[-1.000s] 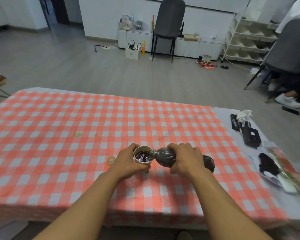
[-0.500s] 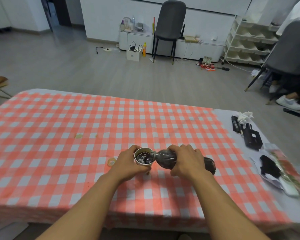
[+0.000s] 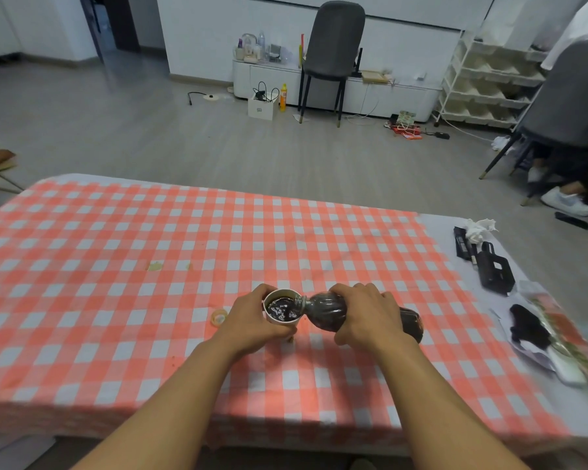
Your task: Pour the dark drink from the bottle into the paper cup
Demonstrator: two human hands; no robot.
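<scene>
Pour well underway: right hand (image 3: 367, 313) grips the tipped bottle (image 3: 326, 312), left hand (image 3: 252, 322) wraps the part-filled paper cup (image 3: 281, 310); more remains to pour

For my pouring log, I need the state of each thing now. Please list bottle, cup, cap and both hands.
bottle: uncapped, tipped sideways, mouth over the cup
cup: upright, holds dark drink
cap: off, lying on the cloth
left hand: holds the cup
right hand: grips the bottle
</scene>
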